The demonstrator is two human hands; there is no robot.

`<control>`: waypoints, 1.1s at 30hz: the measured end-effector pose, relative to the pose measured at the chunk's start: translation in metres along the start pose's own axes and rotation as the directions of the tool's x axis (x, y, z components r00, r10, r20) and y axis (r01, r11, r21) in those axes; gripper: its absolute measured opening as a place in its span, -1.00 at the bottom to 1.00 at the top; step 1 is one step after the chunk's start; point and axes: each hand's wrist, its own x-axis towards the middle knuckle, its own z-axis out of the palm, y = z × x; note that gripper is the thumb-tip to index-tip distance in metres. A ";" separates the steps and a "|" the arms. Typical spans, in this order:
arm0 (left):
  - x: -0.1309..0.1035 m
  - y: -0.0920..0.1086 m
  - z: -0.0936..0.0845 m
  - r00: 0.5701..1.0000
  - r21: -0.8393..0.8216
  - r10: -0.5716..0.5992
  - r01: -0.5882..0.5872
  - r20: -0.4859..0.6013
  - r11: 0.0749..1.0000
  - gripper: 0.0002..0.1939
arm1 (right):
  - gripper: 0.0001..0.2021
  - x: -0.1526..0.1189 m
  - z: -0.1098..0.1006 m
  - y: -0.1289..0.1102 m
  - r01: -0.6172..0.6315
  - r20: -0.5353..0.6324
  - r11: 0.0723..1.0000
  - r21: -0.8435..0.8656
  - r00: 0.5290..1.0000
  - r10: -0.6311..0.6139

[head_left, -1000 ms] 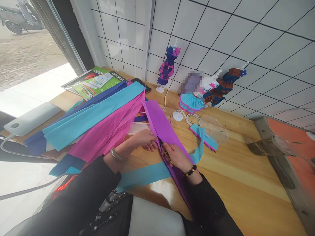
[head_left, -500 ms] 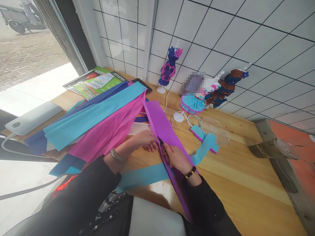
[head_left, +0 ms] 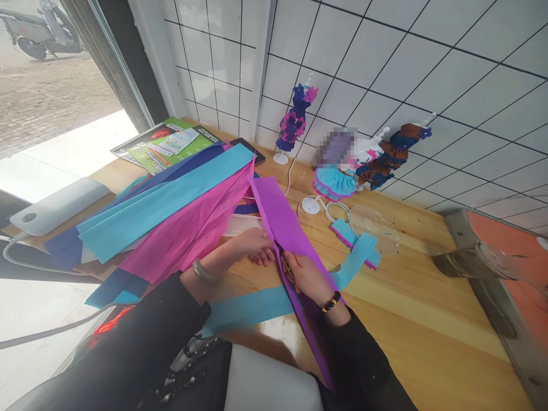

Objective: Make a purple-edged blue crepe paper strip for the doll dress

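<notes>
A long purple paper sheet [head_left: 285,214] slants across the wooden table, with a narrow strip partly cut along its left edge. My right hand [head_left: 303,274] is closed around scissors [head_left: 287,267], whose blades are at the purple paper. My left hand [head_left: 257,245] pinches the paper's left edge beside the blades, its lower fingers curled. Beneath the purple paper runs a light blue strip [head_left: 252,308]. To the left lie folded pink paper [head_left: 184,228] and light blue paper [head_left: 166,200].
Small dresses on stands, a blue and pink one [head_left: 293,123] among them, line the tiled wall. A white device [head_left: 60,205] with a cable is at the left; magazines [head_left: 166,145] lie behind the papers. A cup-like container [head_left: 462,260] is at the right.
</notes>
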 end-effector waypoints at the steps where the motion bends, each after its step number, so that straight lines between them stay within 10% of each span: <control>1: 0.000 0.000 0.000 1.000 -0.005 0.008 -0.008 0.005 1.000 -0.81 | -0.52 0.000 0.000 0.000 0.005 -0.003 1.000 -0.006 1.000 -0.005; 33: -0.004 0.008 -0.001 0.997 -0.076 0.001 -0.007 -0.072 0.997 -0.87 | -0.48 -0.004 0.002 -0.003 -0.022 -0.021 1.000 0.020 1.000 0.023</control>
